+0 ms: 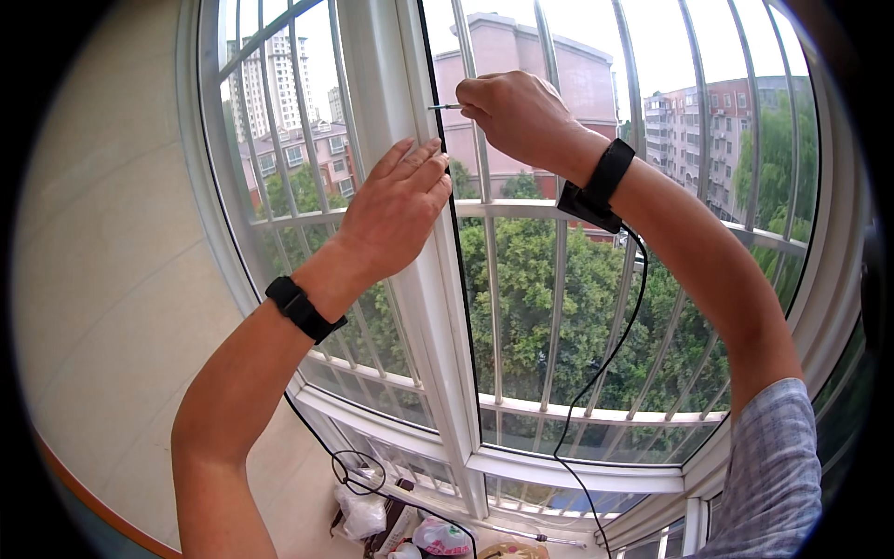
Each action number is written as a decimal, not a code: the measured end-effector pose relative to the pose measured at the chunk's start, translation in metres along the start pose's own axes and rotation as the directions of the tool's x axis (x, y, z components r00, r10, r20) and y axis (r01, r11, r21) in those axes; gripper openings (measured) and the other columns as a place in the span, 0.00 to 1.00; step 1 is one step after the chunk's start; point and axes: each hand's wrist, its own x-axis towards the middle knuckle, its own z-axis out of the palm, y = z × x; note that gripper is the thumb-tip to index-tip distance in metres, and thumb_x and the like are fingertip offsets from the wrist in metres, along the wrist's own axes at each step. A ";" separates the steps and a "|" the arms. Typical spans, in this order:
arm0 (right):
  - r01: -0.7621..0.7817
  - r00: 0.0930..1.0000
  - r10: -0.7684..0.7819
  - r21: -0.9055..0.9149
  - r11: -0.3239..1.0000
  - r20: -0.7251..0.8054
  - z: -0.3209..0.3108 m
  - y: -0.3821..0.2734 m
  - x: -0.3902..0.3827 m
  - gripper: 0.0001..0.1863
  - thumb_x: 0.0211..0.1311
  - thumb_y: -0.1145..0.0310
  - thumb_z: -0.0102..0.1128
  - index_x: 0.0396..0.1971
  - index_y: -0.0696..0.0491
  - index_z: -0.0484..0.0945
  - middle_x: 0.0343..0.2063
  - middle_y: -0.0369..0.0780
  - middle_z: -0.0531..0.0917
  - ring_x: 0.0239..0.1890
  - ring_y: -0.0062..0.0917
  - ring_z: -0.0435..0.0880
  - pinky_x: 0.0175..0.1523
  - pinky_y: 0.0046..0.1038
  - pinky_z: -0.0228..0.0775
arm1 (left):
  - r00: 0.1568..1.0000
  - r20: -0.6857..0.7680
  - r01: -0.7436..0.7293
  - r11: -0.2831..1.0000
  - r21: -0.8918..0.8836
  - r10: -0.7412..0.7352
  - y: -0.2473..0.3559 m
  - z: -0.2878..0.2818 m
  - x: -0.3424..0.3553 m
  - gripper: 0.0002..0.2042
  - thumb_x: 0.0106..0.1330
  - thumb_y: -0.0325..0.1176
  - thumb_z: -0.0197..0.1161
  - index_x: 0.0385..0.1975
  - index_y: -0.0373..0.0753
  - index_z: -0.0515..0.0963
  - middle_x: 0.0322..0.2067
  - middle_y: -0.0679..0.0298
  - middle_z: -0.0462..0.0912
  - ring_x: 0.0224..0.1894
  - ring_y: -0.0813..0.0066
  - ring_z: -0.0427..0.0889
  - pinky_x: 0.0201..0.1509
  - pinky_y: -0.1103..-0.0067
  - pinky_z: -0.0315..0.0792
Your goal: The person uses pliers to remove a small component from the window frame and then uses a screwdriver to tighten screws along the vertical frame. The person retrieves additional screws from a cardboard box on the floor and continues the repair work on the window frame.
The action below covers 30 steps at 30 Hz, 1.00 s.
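A white window frame post (402, 102) stands upright between two panes. Against its side rests the tip of a thin metal shaft, which looks like a screwdriver (446, 106). My right hand (521, 114) pinches this tool and covers its handle. Lower down, my left hand (396, 207) lies on the post, palm down, with its fingers stretched toward the pane's black edge strip (451, 200). Its fingertips are just below the shaft.
Metal bars (494, 307) run outside the glass. A tiled wall (112, 242) is at the left. Plastic bags (440, 538) and other items lie on the floor below. From my right wristband a black cable (605, 363) hangs down; another cable (358, 473) loops near the floor.
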 end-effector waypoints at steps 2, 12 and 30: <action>0.063 0.993 -0.064 -0.017 0.998 -0.103 0.004 0.000 -0.004 0.05 0.69 0.70 0.59 0.36 0.55 0.78 0.32 0.43 0.85 0.36 0.42 0.86 0.39 0.41 0.79 | 1.000 -0.005 -0.004 1.000 0.002 0.004 -0.001 0.000 0.000 0.14 0.68 0.27 0.58 0.52 0.33 0.80 0.62 0.57 0.75 0.73 0.64 0.65 0.80 0.62 0.51; 0.018 0.998 -0.018 0.005 1.000 -0.068 0.005 -0.004 -0.002 0.05 0.69 0.71 0.58 0.35 0.56 0.79 0.27 0.46 0.83 0.32 0.45 0.85 0.37 0.44 0.75 | 0.999 -0.051 -0.008 1.000 -0.022 0.007 -0.002 0.004 -0.004 0.13 0.67 0.27 0.59 0.50 0.33 0.81 0.61 0.56 0.75 0.72 0.64 0.66 0.80 0.61 0.52; -0.623 0.720 0.512 0.761 0.181 0.468 -0.001 -0.017 0.010 0.09 0.67 0.69 0.63 0.32 0.60 0.81 0.19 0.34 0.78 0.17 0.14 0.69 0.19 0.19 0.54 | 0.996 -0.087 -0.003 0.999 -0.049 -0.001 -0.002 0.007 -0.003 0.11 0.66 0.27 0.60 0.46 0.32 0.82 0.59 0.55 0.77 0.71 0.62 0.67 0.79 0.61 0.53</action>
